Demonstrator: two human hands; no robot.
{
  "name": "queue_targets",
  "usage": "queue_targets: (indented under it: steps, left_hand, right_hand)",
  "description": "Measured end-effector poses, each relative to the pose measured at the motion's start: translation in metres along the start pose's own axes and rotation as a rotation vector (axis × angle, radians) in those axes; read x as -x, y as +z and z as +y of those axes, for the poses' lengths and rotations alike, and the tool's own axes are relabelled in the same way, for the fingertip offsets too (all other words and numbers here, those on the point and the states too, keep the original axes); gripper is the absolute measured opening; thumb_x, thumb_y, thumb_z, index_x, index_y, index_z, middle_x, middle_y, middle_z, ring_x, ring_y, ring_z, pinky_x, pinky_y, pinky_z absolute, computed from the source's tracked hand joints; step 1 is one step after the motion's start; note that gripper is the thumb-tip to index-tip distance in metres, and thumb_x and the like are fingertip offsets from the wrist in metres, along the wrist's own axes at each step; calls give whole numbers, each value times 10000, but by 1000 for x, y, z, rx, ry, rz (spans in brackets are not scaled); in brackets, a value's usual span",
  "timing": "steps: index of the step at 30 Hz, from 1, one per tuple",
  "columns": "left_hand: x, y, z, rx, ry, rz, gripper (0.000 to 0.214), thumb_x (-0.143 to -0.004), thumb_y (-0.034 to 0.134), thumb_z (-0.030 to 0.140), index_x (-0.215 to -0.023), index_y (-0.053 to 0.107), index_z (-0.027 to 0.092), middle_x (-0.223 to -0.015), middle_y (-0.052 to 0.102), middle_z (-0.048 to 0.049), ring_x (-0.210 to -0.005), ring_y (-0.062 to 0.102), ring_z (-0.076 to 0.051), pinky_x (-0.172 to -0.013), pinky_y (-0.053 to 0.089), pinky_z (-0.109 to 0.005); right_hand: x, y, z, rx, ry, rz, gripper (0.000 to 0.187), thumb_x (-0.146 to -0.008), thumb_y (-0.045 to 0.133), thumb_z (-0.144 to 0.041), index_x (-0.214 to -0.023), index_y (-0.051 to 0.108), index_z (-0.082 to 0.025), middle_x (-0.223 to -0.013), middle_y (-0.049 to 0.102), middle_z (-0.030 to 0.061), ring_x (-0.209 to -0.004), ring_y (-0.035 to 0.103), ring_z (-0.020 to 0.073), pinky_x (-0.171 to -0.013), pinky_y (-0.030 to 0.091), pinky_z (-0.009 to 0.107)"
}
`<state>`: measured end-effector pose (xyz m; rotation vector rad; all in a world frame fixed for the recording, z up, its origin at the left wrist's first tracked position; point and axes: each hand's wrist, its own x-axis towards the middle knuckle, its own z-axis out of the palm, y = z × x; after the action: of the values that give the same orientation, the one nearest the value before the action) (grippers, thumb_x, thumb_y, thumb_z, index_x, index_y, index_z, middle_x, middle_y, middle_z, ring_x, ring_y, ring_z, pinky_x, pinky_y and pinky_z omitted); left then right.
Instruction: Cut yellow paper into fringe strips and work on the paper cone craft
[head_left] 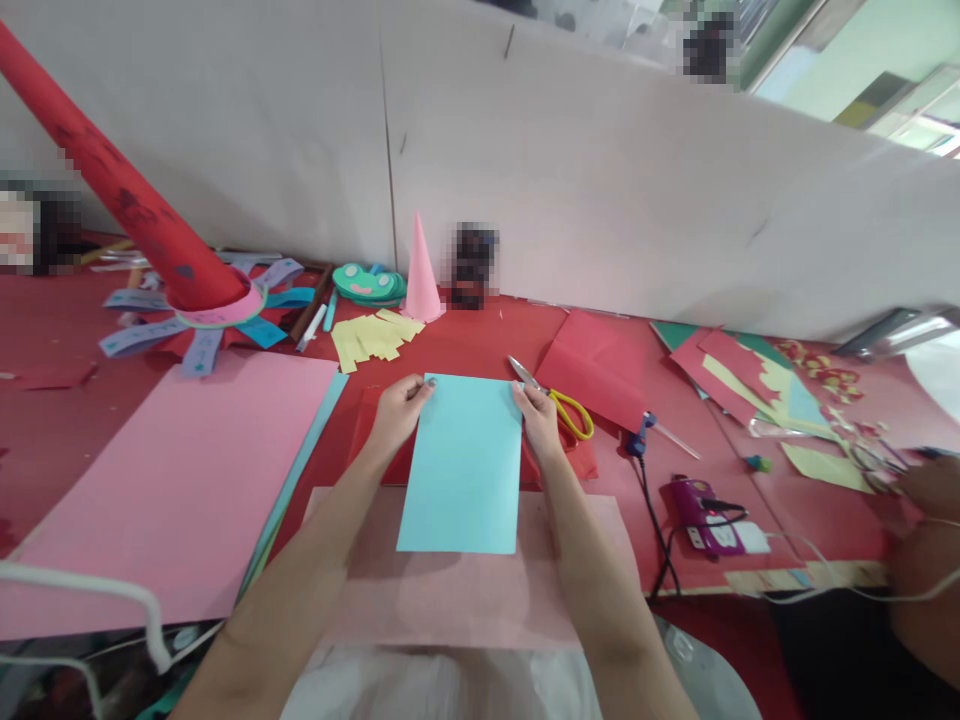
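A light blue sheet of paper [463,465] lies on a pink sheet [450,590] at the table's near edge. My left hand [396,412] pinches the blue sheet's far left corner, fingers closed on it. My right hand [538,418] pinches the far right corner in the same way. Yellow-handled scissors [559,400] lie just right of my right hand, on red paper [600,375].
A large pink sheet [172,490] covers the left. A red cone with paper strips [187,285], yellow paper pieces [375,338], a small pink cone [422,272] and green foam shapes [367,283] stand at the back. A glue gun [641,435], a purple device [705,510] and scraps lie right. Another person's arm [926,560] is at the right edge.
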<state>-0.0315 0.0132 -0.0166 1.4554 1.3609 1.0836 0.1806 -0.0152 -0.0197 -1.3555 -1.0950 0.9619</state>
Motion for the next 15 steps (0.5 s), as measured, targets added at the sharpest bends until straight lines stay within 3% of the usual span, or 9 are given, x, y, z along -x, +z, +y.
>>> queue_targets:
  steps: [3,6,9,15]
  left_hand:
    - [0,0,-1,28,-12,-2,364,-761,529,476,-583,398,186,-530,329,51,-502,324,-83,-488,255,-220]
    - [0,0,0,41,-19,4,366,-750,534,468,-573,381,187,-526,306,56,-496,306,-79,-483,245,-219]
    - [1,0,1,38,-21,1,359,-750,531,462,-575,377,189,-523,306,56,-494,307,-79,-481,243,-220]
    - [-1,-2,-1,-14,6,-14,359,-758,510,467,-574,368,193,-514,286,59,-486,287,-79,-481,223,-227]
  right_hand:
    - [0,0,1,-50,44,-20,457,-719,583,-602,-560,479,-186,-517,368,-36,-504,337,96,-470,290,235]
    - [0,0,1,-157,100,-81,394,-723,607,-565,-771,668,-179,-636,578,9,-599,515,153,-558,410,271]
    - [0,-1,1,-223,146,-119,430,-725,620,-547,-955,704,-193,-775,675,37,-712,607,207,-637,463,317]
    - [3,-2,-1,-220,249,-192,395,-711,646,-559,-818,704,-184,-770,690,49,-760,638,236,-680,490,338]
